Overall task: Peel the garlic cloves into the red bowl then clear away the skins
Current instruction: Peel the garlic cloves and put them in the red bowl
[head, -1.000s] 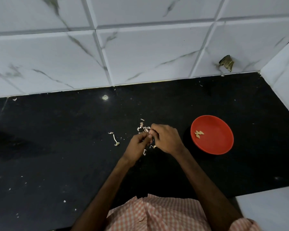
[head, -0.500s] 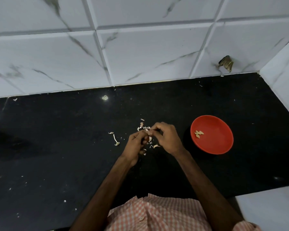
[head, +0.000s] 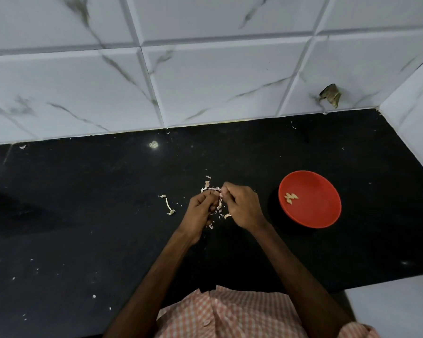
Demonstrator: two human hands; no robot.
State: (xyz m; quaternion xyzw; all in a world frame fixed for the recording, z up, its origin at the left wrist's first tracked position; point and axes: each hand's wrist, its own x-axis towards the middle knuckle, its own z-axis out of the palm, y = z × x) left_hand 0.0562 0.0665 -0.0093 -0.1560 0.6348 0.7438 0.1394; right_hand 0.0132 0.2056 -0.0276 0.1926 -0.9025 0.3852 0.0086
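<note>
Nearest the camera, two bare forearms reach forward from an orange-and-white checked shirt [head: 217,313] and meet over the black stone counter [head: 83,228]. The step in hand looks like stripping one clove. It should go best if the holding hand keeps the clove steady and the other pulls the skin off in long strips, letting them drop straight below the grip so the later sweep-up stays small.

The left hand [head: 202,208] has its fingers curled tightly in. The right hand [head: 242,206] is curled the same way, and its fingertips [head: 224,190] meet the left's. Between them shows a sliver of the small pale garlic clove [head: 219,200]. Both hands pinch it, but I cannot tell which parts are skin and which are flesh.

Papery white skins [head: 209,189] lie scattered under and just beyond the grip, and a dry curled stem scrap [head: 169,207] lies near its left side. To the right of the grip, apart from it, sits the round red plastic bowl [head: 322,211] with a few peeled pale cloves [head: 291,197] inside; the finished clove goes there. Farthest off rises the white marbled tile wall [head: 230,81].
</note>
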